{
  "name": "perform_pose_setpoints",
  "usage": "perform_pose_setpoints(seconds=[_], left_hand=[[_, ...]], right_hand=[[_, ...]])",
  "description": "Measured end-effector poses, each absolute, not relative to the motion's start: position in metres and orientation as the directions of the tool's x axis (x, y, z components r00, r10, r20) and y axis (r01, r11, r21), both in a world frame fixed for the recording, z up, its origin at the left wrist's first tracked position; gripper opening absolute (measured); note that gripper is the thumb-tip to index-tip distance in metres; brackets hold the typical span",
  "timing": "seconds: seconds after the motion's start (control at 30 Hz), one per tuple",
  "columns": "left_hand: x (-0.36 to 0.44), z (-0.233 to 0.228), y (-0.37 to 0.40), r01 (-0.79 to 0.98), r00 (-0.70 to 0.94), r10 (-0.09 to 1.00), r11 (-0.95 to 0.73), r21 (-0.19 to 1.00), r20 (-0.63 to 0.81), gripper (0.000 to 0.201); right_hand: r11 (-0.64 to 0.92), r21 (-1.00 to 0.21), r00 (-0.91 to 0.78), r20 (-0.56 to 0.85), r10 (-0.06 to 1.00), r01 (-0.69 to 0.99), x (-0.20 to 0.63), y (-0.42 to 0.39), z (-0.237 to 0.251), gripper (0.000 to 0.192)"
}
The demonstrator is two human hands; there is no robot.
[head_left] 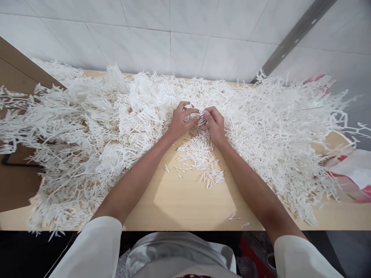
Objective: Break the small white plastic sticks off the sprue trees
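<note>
A small bundle of thin white sticks (pixel 202 119) sits between my hands. My right hand (pixel 215 122) pinches it between thumb and fingers. From the other side, the thumb and index finger of my left hand (pixel 183 119) close on the bundle's left edge, with the other fingers curled above. Below both hands lies a loose pile of short white sticks (pixel 199 156), which look like plastic. Behind and around them spreads a heap of white branched pieces (pixel 150 92), some partly hidden by my hands.
The branched heap covers both sides of the wooden table (pixel 179 204). A cardboard box (pixel 20 73) stands at the left. On the right lies a red and white plastic bag (pixel 352 175). A tiled wall (pixel 191 42) rises behind, with a grey metal post (pixel 290 38). A few stray sticks (pixel 245 224) lie near the front edge.
</note>
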State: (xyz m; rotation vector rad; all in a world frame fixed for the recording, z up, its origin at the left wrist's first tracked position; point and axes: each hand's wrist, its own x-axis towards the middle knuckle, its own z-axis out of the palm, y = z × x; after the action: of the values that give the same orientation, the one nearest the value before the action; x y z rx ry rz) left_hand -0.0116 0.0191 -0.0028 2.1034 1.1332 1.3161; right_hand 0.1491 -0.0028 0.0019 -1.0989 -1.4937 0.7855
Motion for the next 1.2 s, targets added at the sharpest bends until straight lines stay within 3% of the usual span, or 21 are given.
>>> perform_pose_setpoints(seconds=[0.2,0.4,0.57,0.83,0.97,1.2], left_hand=[[-0.014,0.0,0.019,0.443,0.261,0.812,-0.581,0.682,0.522,0.028],[-0.011,-0.004,0.02,0.505,0.283,0.8,-0.593,0.627,0.529,0.02],[-0.01,-0.005,0.019,0.552,0.304,0.797,-0.593,0.586,0.521,0.019],[-0.006,0.003,0.008,0.711,0.312,0.828,-0.529,0.464,0.467,0.016],[-0.005,0.006,0.005,0.762,0.326,0.837,-0.508,0.403,0.439,0.019],[-0.006,0.006,0.007,0.714,0.338,0.84,-0.523,0.466,0.425,0.023]], right_hand=[[0.42,-0.868,0.073,0.453,0.889,0.266,0.147,-0.003,0.007,0.038],[0.419,-0.866,-0.04,0.425,0.904,0.274,0.145,-0.003,0.01,0.037],[0.411,-0.825,0.096,0.48,0.872,0.389,0.145,0.001,0.003,0.035],[0.546,-0.641,-0.108,0.591,0.8,0.539,0.139,-0.002,0.002,0.036],[0.542,-0.639,-0.132,0.573,0.808,0.546,0.139,-0.002,0.001,0.039],[0.527,-0.662,-0.114,0.561,0.82,0.532,0.14,0.001,-0.001,0.04]])
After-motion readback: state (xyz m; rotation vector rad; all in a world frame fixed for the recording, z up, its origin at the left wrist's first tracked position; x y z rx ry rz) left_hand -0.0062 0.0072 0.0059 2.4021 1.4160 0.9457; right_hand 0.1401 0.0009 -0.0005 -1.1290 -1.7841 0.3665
